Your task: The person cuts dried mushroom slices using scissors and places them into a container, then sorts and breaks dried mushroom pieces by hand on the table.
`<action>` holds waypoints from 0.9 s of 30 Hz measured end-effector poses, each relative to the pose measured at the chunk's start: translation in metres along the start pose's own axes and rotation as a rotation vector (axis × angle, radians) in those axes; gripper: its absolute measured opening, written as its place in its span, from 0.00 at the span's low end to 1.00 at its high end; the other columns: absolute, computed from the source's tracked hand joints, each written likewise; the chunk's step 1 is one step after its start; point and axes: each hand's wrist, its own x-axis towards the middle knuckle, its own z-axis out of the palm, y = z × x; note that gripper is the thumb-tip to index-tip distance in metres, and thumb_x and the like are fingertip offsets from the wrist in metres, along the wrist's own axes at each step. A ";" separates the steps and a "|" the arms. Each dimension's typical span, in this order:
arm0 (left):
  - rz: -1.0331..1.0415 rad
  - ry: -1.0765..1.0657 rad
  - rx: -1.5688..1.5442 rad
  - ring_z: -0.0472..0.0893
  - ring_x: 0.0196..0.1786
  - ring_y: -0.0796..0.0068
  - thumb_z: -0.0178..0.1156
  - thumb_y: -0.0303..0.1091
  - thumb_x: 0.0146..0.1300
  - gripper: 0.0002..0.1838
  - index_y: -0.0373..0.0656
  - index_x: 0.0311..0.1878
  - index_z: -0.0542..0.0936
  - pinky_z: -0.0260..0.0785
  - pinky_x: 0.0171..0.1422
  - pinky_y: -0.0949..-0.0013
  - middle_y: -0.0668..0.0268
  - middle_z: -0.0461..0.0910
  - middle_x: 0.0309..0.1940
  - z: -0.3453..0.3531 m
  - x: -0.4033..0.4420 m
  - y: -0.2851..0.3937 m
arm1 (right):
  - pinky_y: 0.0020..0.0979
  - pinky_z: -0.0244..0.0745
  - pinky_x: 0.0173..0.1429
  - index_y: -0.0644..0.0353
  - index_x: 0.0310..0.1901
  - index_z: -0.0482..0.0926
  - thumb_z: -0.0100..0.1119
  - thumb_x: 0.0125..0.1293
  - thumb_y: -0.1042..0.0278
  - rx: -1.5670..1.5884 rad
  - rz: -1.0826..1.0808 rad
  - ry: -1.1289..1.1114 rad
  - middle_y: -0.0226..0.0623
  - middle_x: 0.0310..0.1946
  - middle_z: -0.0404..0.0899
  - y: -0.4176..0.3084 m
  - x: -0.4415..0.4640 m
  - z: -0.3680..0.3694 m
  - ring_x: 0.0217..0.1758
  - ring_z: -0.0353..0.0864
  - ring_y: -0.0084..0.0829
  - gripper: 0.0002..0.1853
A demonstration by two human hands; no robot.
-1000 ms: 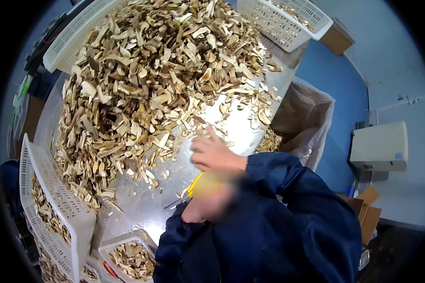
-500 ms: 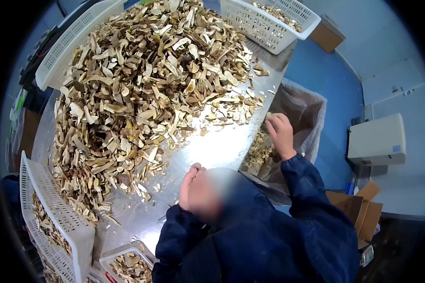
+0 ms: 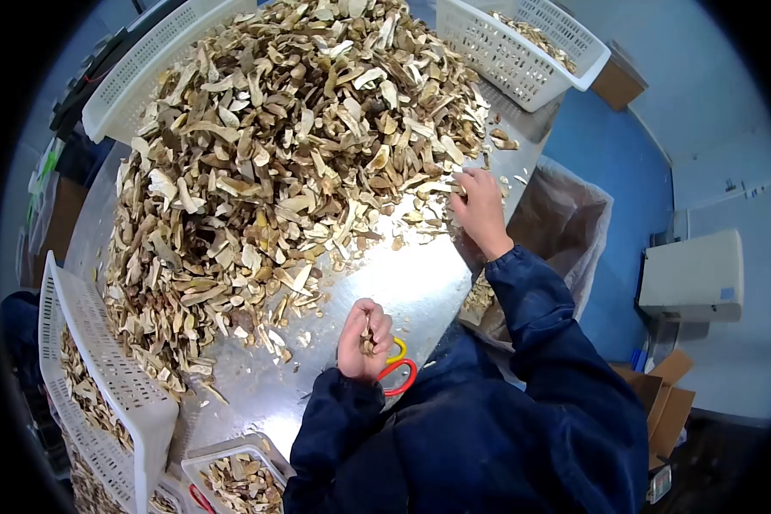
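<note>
A large heap of dried brown and cream slices (image 3: pixel 291 146) covers the metal table (image 3: pixel 377 295). My left hand (image 3: pixel 366 341) is near the front edge, its fingers curled around a few brown pieces. Beside it lie scissors (image 3: pixel 398 377) with a red and a yellow handle loop; their blades are hidden. My right hand (image 3: pixel 481 206) reaches to the right edge of the heap, fingers bent down at small slices there. Whether it grips one is hidden.
A lined bin (image 3: pixel 587 257) stands at the table's right side. White perforated baskets stand at the left (image 3: pixel 150 420), back left (image 3: pixel 116 107) and back right (image 3: pixel 531 86). A small tray of slices (image 3: pixel 199 463) is at the front left.
My right hand first went from the table to over the bin, then came back left to the heap's edge. The scissors' handles now show beside my left hand.
</note>
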 end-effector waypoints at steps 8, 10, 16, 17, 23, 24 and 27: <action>0.149 0.044 0.187 0.58 0.70 0.65 0.51 0.34 0.67 0.32 0.47 0.72 0.51 0.53 0.72 0.59 0.63 0.60 0.66 0.004 0.000 0.008 | 0.35 0.73 0.39 0.65 0.40 0.76 0.58 0.56 0.68 0.407 0.210 -0.321 0.43 0.29 0.78 -0.080 -0.017 -0.039 0.33 0.79 0.41 0.12; 0.211 -0.023 0.124 0.56 0.71 0.65 0.52 0.35 0.68 0.33 0.50 0.72 0.51 0.53 0.72 0.56 0.62 0.58 0.68 0.004 0.004 0.004 | 0.32 0.75 0.37 0.64 0.43 0.77 0.63 0.56 0.62 0.551 0.157 -0.508 0.43 0.30 0.80 -0.115 -0.032 -0.054 0.31 0.81 0.39 0.17; 0.231 0.102 -0.018 0.68 0.57 0.69 0.48 0.38 0.71 0.23 0.54 0.68 0.58 0.60 0.64 0.57 0.66 0.66 0.57 -0.008 -0.001 0.002 | 0.33 0.75 0.38 0.64 0.38 0.81 0.60 0.56 0.67 0.371 0.181 -0.226 0.46 0.30 0.81 -0.075 -0.020 -0.022 0.31 0.81 0.40 0.11; 0.210 0.080 -0.048 0.68 0.51 0.72 0.48 0.37 0.71 0.22 0.53 0.66 0.60 0.62 0.57 0.62 0.67 0.67 0.52 -0.013 -0.001 0.003 | 0.34 0.75 0.38 0.64 0.36 0.81 0.58 0.56 0.69 0.312 0.214 -0.256 0.47 0.32 0.81 -0.065 -0.012 -0.019 0.32 0.81 0.42 0.09; 0.126 0.032 -0.231 0.63 0.29 0.81 0.49 0.33 0.70 0.11 0.47 0.53 0.71 0.59 0.35 0.76 0.73 0.63 0.28 -0.012 -0.002 0.003 | 0.37 0.72 0.42 0.62 0.34 0.81 0.57 0.56 0.71 0.230 0.122 -0.284 0.44 0.30 0.80 -0.055 0.003 0.003 0.37 0.78 0.43 0.07; 0.118 0.020 -0.242 0.63 0.29 0.81 0.50 0.31 0.69 0.09 0.47 0.50 0.73 0.59 0.36 0.76 0.73 0.63 0.27 -0.011 -0.001 0.004 | 0.37 0.72 0.42 0.62 0.34 0.81 0.57 0.55 0.71 0.218 0.077 -0.301 0.43 0.30 0.79 -0.059 0.003 0.009 0.37 0.78 0.43 0.07; 0.136 0.016 -0.270 0.63 0.29 0.81 0.51 0.30 0.68 0.08 0.46 0.48 0.74 0.61 0.39 0.74 0.73 0.62 0.27 -0.010 0.000 0.003 | 0.40 0.70 0.44 0.61 0.32 0.81 0.58 0.54 0.70 0.121 -0.022 -0.293 0.41 0.29 0.77 -0.075 0.004 0.023 0.39 0.75 0.43 0.06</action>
